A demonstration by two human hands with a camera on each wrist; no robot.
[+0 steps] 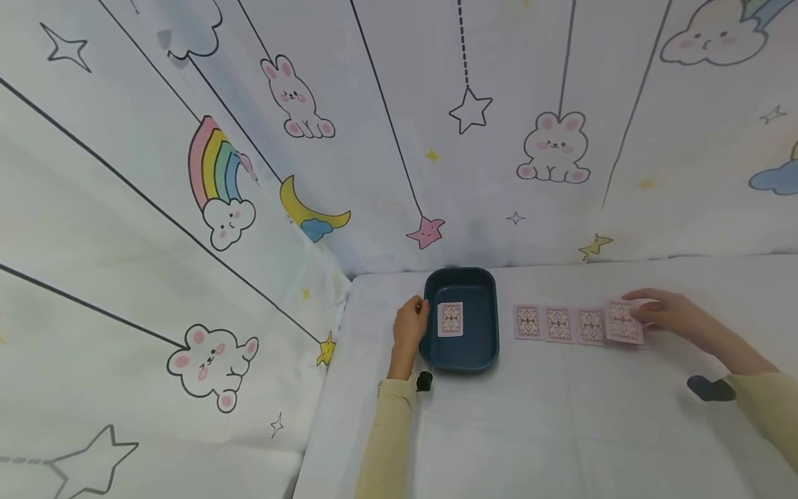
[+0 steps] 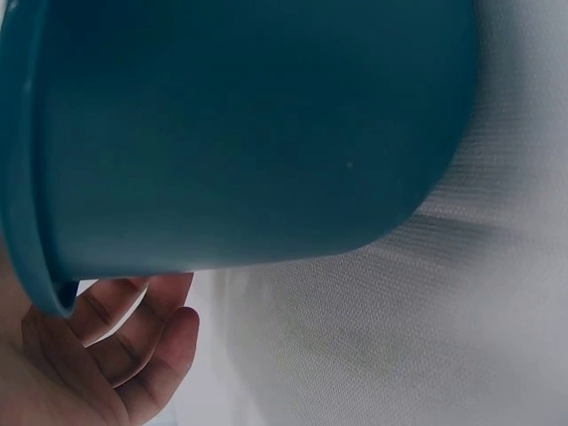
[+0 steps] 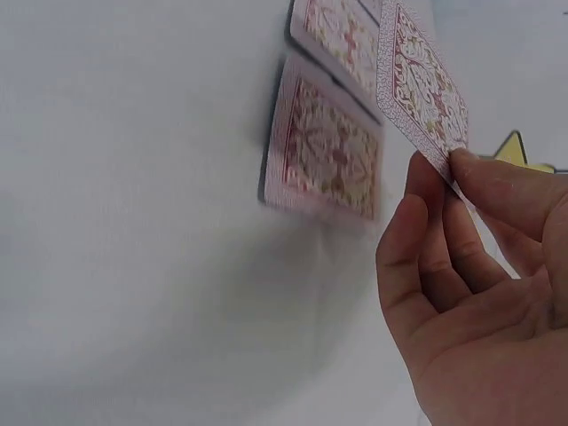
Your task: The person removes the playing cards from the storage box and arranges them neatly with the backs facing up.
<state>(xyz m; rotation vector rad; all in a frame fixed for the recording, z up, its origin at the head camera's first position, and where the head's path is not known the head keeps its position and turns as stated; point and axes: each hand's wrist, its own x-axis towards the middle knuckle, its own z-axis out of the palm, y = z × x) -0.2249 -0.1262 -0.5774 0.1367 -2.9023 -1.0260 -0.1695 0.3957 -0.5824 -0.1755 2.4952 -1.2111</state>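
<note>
My right hand (image 1: 670, 312) pinches a playing card (image 1: 625, 322) between thumb and fingers, its red-patterned back showing. In the right wrist view, that card (image 3: 422, 84) is tilted and raised off the cloth, with a lying card (image 3: 324, 151) close by. To the left of it, in the head view, several more cards (image 1: 559, 325) lie back up in a row. My left hand (image 1: 411, 324) holds the left rim of a dark blue tray (image 1: 461, 359), fingers curled beside its outer wall in the left wrist view; the thumb is hidden there. One card (image 1: 450, 319) lies back up inside the tray.
A white cloth (image 1: 530, 430) covers the table. Behind it and to the left hang white sheets (image 1: 386, 159) printed with rabbits, stars and clouds. Dark objects (image 1: 711, 389) sit by both wrists.
</note>
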